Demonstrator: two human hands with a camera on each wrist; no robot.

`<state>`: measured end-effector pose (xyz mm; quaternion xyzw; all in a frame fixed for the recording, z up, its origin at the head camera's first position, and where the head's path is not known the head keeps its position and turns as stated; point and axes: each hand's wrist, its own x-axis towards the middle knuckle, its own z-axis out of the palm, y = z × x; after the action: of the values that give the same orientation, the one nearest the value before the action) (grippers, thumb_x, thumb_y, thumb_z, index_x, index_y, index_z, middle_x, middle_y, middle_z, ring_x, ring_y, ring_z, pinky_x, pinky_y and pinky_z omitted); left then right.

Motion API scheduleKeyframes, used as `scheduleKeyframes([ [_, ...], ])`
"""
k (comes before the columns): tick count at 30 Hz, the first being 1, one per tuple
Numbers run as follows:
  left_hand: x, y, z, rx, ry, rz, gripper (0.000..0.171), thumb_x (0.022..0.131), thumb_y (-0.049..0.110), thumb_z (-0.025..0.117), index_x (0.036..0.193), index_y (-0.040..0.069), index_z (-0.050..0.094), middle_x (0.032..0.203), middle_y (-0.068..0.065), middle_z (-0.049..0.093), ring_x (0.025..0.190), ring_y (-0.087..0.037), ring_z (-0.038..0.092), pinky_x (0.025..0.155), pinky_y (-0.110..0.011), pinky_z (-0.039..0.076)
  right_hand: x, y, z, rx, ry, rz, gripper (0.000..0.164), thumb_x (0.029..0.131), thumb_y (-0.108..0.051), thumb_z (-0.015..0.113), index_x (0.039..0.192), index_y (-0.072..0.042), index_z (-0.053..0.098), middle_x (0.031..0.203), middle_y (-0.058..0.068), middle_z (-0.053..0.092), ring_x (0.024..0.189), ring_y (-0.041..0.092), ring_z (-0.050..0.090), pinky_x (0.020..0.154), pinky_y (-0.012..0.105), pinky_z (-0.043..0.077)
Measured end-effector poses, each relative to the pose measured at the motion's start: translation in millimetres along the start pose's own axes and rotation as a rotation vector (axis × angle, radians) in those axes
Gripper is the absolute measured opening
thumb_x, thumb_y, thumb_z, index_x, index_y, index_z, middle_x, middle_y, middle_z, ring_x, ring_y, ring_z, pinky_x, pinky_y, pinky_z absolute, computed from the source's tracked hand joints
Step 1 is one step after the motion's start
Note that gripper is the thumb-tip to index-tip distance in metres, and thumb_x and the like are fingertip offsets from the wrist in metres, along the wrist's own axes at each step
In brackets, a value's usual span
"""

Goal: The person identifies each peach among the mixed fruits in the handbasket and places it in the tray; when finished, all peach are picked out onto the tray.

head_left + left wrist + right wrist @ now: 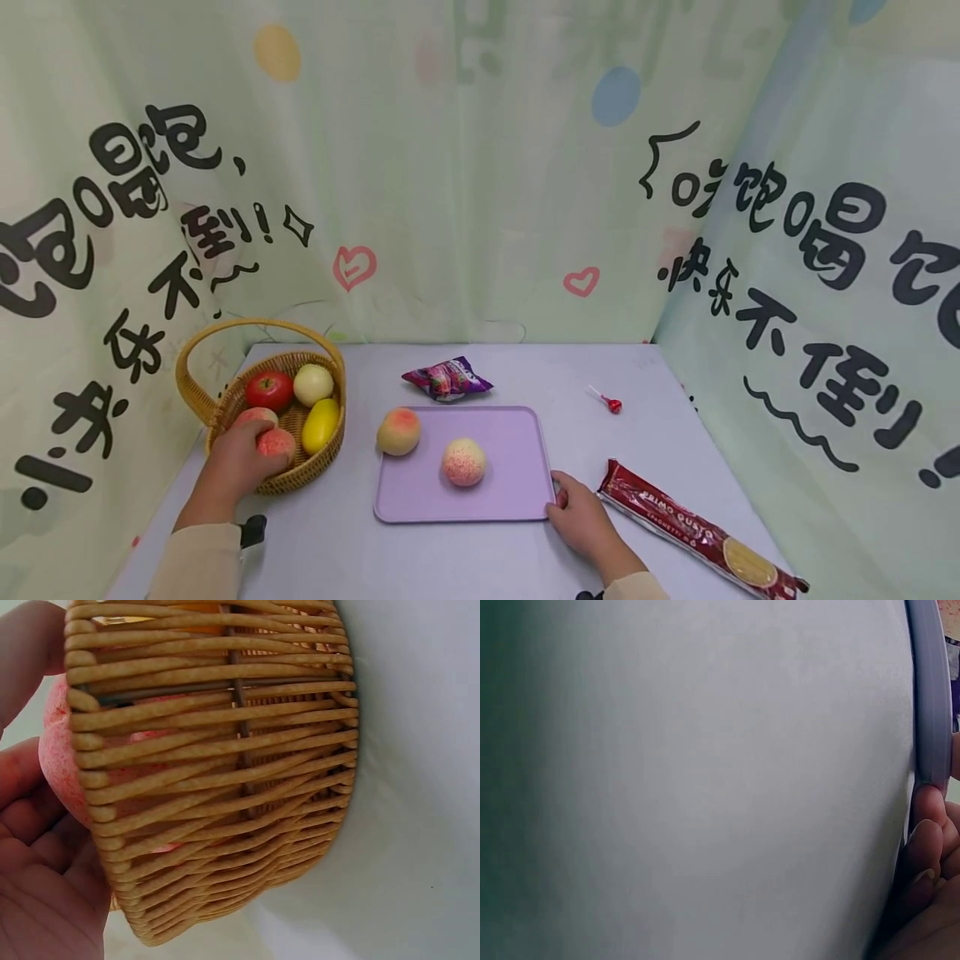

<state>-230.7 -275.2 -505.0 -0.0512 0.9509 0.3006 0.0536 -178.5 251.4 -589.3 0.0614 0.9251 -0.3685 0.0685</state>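
Observation:
At the left, my left hand [238, 457] reaches over the near rim of a wicker basket [330, 333]. Its thumb and fingers grip a pink peach [276, 443], whose lower part is hidden by the weave in the left wrist view. A second pink peach [257, 414] lies just behind it, partly covered by the fingers. My right hand [581, 517] holds the right edge of a lilac tray [513, 475], fingers curled at the rim [932, 705]. On the tray sit a pale speckled peach [463, 462] and, at its left edge, a yellow-orange peach [398, 432].
The basket also holds a tomato [270, 391], a pale round fruit [312, 384] and a yellow oval fruit [321, 426] under its arched handle [262, 322]. Behind the tray lies a purple snack bag [447, 379]. Rightward are a red lollipop [614, 406] and a spaghetti pack [697, 525].

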Motion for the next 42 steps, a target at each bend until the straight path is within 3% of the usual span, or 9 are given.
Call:
scheduleKeyframes([
  [20, -4.5, 16.4, -6.7, -0.007, 0.075, 0.134, 0.074, 0.083, 0.030, 0.085, 0.140, -0.004, 0.053, 0.138, -0.029, 0.055, 0.119, -0.047, 0.052, 0.100, -0.066, 0.049, 0, 0, 0, 0.004, -0.004, 0.007, 0.060, 0.090, -0.012, 0.070, 0.145, 0.001, 0.052, 0.082, 0.002, 0.053, 0.073, 0.016, 0.048, 0.060, 0.029, 0.040],
  [42, -19.1, 55.7, -4.6, -0.004, 0.194, 0.284, 0.067, 0.082, 0.030, 0.085, 0.139, 0.006, 0.059, 0.145, -0.021, 0.055, 0.128, -0.045, 0.050, 0.101, -0.066, 0.048, -1, -3, 0, 0.023, -0.017, 0.031, 0.060, 0.091, -0.013, 0.070, 0.147, 0.001, 0.052, 0.082, 0.003, 0.053, 0.073, 0.016, 0.049, 0.058, 0.027, 0.041],
])
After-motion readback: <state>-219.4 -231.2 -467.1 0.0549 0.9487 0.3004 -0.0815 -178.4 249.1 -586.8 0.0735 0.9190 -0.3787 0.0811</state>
